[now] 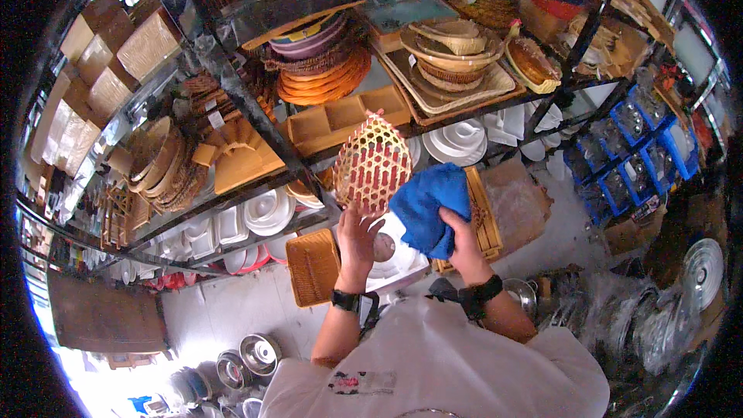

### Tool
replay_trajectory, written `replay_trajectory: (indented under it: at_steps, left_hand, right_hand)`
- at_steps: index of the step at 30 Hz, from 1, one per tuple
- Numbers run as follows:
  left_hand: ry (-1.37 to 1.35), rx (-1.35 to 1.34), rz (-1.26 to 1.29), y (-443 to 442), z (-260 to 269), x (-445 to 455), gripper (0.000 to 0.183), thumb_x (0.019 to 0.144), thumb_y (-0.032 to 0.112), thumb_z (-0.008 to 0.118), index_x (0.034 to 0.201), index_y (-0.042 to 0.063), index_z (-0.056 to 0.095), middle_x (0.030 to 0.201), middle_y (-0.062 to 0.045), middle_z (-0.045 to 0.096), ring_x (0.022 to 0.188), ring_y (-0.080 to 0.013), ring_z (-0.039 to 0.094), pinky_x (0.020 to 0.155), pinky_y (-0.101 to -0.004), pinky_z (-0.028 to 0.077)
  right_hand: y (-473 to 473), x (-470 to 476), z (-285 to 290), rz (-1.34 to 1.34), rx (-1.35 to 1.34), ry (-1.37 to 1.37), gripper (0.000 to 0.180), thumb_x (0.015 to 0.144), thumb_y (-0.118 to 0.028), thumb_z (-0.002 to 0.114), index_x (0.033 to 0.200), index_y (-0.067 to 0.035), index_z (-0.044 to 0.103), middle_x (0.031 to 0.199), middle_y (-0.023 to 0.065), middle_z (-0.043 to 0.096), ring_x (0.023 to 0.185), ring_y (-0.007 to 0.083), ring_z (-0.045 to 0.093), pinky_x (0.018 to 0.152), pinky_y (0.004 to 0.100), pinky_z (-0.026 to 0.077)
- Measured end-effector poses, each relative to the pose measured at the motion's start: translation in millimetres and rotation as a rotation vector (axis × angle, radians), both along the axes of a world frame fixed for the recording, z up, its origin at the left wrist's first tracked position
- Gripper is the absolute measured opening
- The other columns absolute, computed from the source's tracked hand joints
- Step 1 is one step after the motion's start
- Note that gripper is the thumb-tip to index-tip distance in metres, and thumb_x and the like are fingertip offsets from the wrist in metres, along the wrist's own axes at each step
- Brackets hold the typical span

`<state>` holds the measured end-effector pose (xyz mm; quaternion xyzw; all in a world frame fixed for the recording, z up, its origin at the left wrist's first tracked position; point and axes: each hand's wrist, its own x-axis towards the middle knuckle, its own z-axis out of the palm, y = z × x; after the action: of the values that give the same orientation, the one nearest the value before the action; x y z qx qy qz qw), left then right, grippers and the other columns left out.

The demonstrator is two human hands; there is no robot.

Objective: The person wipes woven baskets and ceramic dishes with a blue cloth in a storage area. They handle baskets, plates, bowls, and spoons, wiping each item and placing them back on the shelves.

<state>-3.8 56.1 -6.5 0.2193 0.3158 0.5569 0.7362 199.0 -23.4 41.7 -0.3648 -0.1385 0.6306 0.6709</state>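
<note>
A leaf-shaped bamboo basket (374, 165), woven in an open lattice with red strips and a pointed tip, stands up in front of the shelf. My left hand (357, 241) has its fingers at the basket's lower end and appears to hold it there. To the right, a crumpled blue cloth (432, 206) is gripped in my right hand (464, 238), thumb on top. The cloth comes close to the basket's lower right side. Below both hands is white dishware (400, 264), partly hidden by the left hand and the cloth.
A brown woven tray (313, 270) lies left of my left hand. Ahead, a black-framed shelf holds orange woven trays (325, 78), a wooden compartment box (348, 119), stacked baskets (453, 58) and white plates (458, 142). Blue bins (633, 151) stand right; metal basins (259, 354) sit lower left.
</note>
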Motion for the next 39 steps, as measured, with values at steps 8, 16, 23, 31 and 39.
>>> replay_trajectory:
  at_steps: [8, 16, 23, 31, 39]
  left_hand:
    - [0.027, 0.100, -0.021, 84, 18, 46, 0.048, 0.097, 0.037, 0.066, 0.122, -0.001, 0.049, 0.118, -0.013, 0.060, 0.107, -0.0292, 0.064, 0.094, -0.0416, 0.054]
    - [0.100, 0.180, -0.025, 181, -3, 88, 0.033, 0.099, 0.030, 0.064, 0.110, -0.002, 0.059, 0.107, -0.008, 0.067, 0.095, -0.0207, 0.067, 0.087, -0.0345, 0.056]
    - [0.071, 0.166, -0.037, 203, -6, 111, 0.045, 0.099, 0.039, 0.062, 0.122, 0.001, 0.056, 0.118, -0.007, 0.064, 0.103, -0.0199, 0.063, 0.089, -0.0332, 0.053]
    - [0.186, 0.261, -0.156, 191, -43, 87, 0.073, 0.100, 0.054, 0.050, 0.142, -0.003, 0.032, 0.136, -0.023, 0.052, 0.124, -0.0344, 0.055, 0.105, -0.0448, 0.048]
    - [0.631, -0.101, -0.402, 86, -129, 149, 0.049, 0.096, 0.045, 0.064, 0.125, 0.009, 0.048, 0.113, -0.012, 0.062, 0.096, -0.0244, 0.064, 0.083, -0.0414, 0.054]
  right_hand:
    - [15, 22, 17, -0.031, 0.073, 0.050, 0.048, 0.092, -0.025, 0.066, 0.135, -0.005, 0.056, 0.131, 0.0111, 0.063, 0.115, 0.0257, 0.064, 0.102, 0.0433, 0.051]
    - [3, 79, -40, -0.164, -0.003, -0.152, 0.049, 0.092, -0.024, 0.068, 0.135, -0.005, 0.055, 0.129, 0.0115, 0.063, 0.114, 0.0255, 0.064, 0.101, 0.0430, 0.051]
    - [-35, 126, -18, -0.293, -0.154, -0.011, 0.057, 0.088, -0.029, 0.072, 0.136, -0.004, 0.054, 0.130, 0.0103, 0.062, 0.116, 0.0268, 0.062, 0.102, 0.0434, 0.051]
    - [-32, 142, -26, -0.369, -0.127, -0.014, 0.050, 0.090, -0.027, 0.070, 0.132, -0.005, 0.056, 0.127, 0.0087, 0.062, 0.114, 0.0256, 0.062, 0.099, 0.0414, 0.052]
    - [-55, 195, -103, -0.572, -0.222, -0.006, 0.044, 0.093, -0.025, 0.067, 0.131, -0.006, 0.056, 0.127, 0.0089, 0.063, 0.113, 0.0249, 0.063, 0.100, 0.0397, 0.051]
